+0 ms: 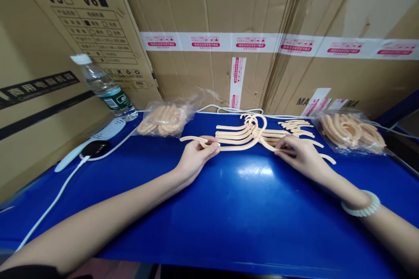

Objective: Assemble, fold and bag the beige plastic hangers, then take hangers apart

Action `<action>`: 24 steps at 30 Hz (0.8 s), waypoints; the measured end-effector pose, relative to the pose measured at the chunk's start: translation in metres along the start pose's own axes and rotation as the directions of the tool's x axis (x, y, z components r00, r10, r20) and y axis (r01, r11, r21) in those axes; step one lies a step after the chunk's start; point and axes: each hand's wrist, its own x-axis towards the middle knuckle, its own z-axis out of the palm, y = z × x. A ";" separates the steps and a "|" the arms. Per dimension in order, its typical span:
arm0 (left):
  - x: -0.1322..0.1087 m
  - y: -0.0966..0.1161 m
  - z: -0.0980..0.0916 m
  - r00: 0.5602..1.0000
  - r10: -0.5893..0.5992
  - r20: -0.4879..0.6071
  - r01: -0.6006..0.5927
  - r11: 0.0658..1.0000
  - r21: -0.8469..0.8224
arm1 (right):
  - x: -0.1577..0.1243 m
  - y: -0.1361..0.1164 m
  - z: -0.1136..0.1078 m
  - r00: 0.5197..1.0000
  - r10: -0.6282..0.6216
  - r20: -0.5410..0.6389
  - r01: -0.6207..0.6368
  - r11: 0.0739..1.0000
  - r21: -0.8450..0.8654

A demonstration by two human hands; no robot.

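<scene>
Several beige plastic hangers point(238, 139) lie in an overlapping row on the blue table, their hooks toward the back. My left hand point(194, 154) is closed, with a loose curved hanger arm point(190, 139) sticking out of it to the left. Its thumb and finger also meet the left tip of the front hanger. On the other side, my right hand point(299, 154) is closed around the right part of that front hanger point(266, 144); its fingertips partly hide the grip. More loose curved arms point(299, 128) lie behind and beside my right hand.
Clear bags of beige hanger parts lie at left point(163, 119) and right point(353, 132). A water bottle point(108, 89), a pale blue hairbrush point(108, 132) and a black device point(94, 149) with a white cable stand or lie at left. Cardboard boxes point(209, 82) wall the back.
</scene>
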 end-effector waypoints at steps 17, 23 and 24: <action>-0.001 0.004 0.000 0.939 -0.162 0.303 0.201 0.974 -0.102 | -0.002 -0.011 -0.024 0.999 0.037 -0.030 -0.031 0.986 0.164; 0.000 0.004 -0.001 0.938 -0.179 0.297 0.217 0.971 -0.102 | -0.002 -0.014 -0.024 0.999 -0.003 -0.054 0.012 0.986 0.164; 0.001 0.004 -0.002 0.939 -0.181 0.293 0.218 0.971 -0.099 | -0.002 -0.015 -0.024 0.998 -0.007 -0.056 0.016 0.987 0.163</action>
